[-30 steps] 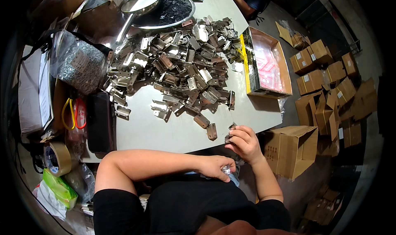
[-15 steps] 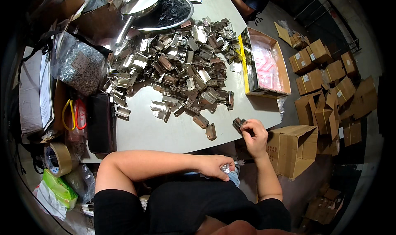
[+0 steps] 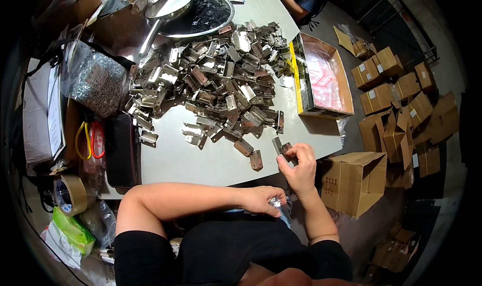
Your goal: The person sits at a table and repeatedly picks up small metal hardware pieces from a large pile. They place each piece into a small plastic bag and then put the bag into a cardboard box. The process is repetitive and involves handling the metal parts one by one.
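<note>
On my feed, the metal bracket (image 3: 277,146) was pinched in the right hand (image 3: 301,169), near the front edge of the table (image 3: 196,166). At its 7 o'clock, the left hand (image 3: 258,199) was curled around a shiny item (image 3: 275,202). The bracket pile (image 3: 228,80) lay at 11 o'clock; the open box (image 3: 299,92) stood at 1 o'clock.

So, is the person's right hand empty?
No, the right hand holds a shiny metal piece that looks like those in the pile on the table.

Tilted silvery metal bracket (image 3: 277,145) in right fingers (image 3: 303,150), shiny piece (image 3: 274,202) in left fingers (image 3: 274,191)
</note>
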The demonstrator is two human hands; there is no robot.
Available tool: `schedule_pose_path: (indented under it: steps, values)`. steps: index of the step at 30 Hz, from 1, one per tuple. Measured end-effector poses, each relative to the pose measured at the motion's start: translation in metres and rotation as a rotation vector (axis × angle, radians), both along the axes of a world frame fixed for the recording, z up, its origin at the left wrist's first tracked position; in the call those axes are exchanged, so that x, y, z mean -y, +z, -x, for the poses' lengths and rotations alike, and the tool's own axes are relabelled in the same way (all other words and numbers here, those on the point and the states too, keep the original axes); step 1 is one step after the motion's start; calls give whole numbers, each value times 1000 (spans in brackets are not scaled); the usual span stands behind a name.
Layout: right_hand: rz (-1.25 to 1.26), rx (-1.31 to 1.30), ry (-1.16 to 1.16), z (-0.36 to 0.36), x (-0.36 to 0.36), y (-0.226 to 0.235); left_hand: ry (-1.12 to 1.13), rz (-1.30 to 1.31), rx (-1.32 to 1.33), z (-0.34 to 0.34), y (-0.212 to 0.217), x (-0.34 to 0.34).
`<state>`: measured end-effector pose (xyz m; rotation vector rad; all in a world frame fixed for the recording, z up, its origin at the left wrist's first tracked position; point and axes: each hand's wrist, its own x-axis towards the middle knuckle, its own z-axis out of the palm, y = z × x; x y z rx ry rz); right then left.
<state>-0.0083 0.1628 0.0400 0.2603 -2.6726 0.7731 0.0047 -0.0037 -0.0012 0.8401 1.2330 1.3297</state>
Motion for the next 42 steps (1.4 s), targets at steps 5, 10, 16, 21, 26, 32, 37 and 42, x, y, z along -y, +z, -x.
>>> schedule_pose_path:
  steps: [5,10,16,21,26,32,37,42]
  values:
    - [232,129,-67,2,16,11,10,13,10,1,-1,0]
    - [104,118,0,13,25,3,27,28,14,0,4,0]
    - [57,229,66,-2,-2,26,117,-7,385,3,18,1]
    - [229,520,501,-22,-27,69,270,-136,560,4,21,4]
    - [253,584,561,-25,-30,72,246,-191,544,3,13,-2]
    - [452,766,365,-31,-28,71,244,-195,452,3,8,-2]
    - [514,606,529,-26,-26,61,229,-154,289,5,12,-1]
    - [354,783,537,-13,-26,74,238,-243,219,-5,2,-6]
